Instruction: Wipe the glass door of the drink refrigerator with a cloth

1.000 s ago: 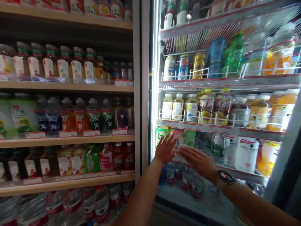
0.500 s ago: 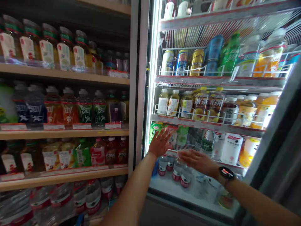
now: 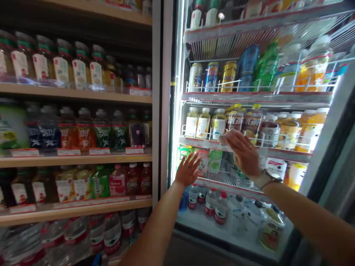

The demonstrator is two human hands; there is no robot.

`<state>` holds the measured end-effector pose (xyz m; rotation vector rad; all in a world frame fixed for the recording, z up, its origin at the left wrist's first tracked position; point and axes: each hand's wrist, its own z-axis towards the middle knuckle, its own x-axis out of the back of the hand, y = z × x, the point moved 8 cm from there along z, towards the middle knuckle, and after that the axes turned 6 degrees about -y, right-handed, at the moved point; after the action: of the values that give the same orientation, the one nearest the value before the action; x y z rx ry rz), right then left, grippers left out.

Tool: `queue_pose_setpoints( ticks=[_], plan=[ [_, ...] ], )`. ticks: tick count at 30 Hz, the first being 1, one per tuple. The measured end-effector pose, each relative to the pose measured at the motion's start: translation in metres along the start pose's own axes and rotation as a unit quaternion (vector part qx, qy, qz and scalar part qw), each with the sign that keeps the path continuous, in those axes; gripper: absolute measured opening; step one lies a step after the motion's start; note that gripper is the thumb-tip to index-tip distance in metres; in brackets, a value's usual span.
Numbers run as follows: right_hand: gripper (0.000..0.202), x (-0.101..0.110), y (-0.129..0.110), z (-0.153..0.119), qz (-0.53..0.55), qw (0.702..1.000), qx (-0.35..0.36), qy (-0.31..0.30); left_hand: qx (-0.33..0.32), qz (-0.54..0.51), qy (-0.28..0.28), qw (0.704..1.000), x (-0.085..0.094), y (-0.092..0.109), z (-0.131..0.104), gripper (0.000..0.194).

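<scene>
My left hand (image 3: pixel 188 169) is stretched out with fingers spread, in front of the cooler's lower shelf. Behind it stand a green carton (image 3: pixel 184 152), a pink-labelled drink (image 3: pixel 203 162) and a pale green one (image 3: pixel 215 160). Nothing is in that hand. My right hand (image 3: pixel 244 151), with a watch at the wrist, is raised flat before the edge of the middle shelf and holds nothing. Nearest to it are yellow-capped tea bottles (image 3: pixel 253 125). It hides part of the lower shelf and the bottles there. I cannot tell whether either hand touches anything.
A lit drinks cooler with wire shelves (image 3: pixel 227 178) fills the right side. Water bottles with red caps (image 3: pixel 221 210) stand on its floor. To the left, wooden shelves (image 3: pixel 83 159) hold rows of bottles, behind the cooler's upright frame (image 3: pixel 161 111).
My right hand has risen from the low shelf to the middle shelf's edge. My left hand stays nearly in place, fingers slightly more spread. The view has shifted a little.
</scene>
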<state>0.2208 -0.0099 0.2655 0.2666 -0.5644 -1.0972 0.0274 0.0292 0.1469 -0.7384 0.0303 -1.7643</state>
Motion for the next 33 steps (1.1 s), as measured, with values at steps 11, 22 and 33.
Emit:
queue_pose_setpoints(
  ticks=[11,22,33],
  plan=[
    [0.054,-0.055,-0.112,-0.090,0.044,0.987,0.139,-0.070,0.000,0.027,0.010,1.000,0.001,0.000,0.001,0.063],
    [0.056,-0.089,-0.165,-0.157,0.114,0.966,0.191,-0.131,0.066,0.055,0.035,0.996,-0.022,0.019,-0.053,0.067],
    [0.044,-0.080,-0.164,-0.159,0.091,0.963,0.228,-0.111,0.069,0.047,0.030,0.996,-0.028,0.018,-0.056,0.066]
  ],
)
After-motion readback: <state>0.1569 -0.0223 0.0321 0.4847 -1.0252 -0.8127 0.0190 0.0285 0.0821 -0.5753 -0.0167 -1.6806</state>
